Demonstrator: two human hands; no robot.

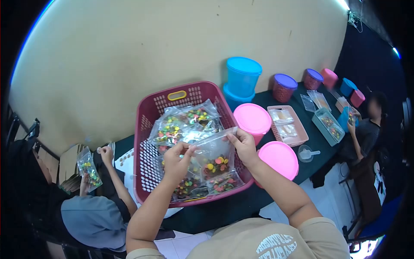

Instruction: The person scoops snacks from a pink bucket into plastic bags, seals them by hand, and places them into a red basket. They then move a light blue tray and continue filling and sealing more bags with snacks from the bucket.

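Observation:
Between my two hands a clear plastic bag [213, 151] is stretched by its top edge, with red, yellow and dark round pieces at its bottom. My left hand [177, 163] pinches the left end of that edge. At the right end, my right hand [244, 147] pinches the corner between thumb and fingers. The bag hangs over a maroon plastic basket [144, 110] with perforated sides. More filled clear bags [183, 123] are piled inside the basket, some partly hidden behind my hands and the held bag.
Right of the basket stand pink-lidded tubs [252, 118], stacked blue tubs [244, 73] and a pink tray [286, 125] of packets. Purple-lidded tubs [285, 82] line the wall. One person [92, 218] at left holds a filled bag [88, 166]; another person [364, 136] sits far right.

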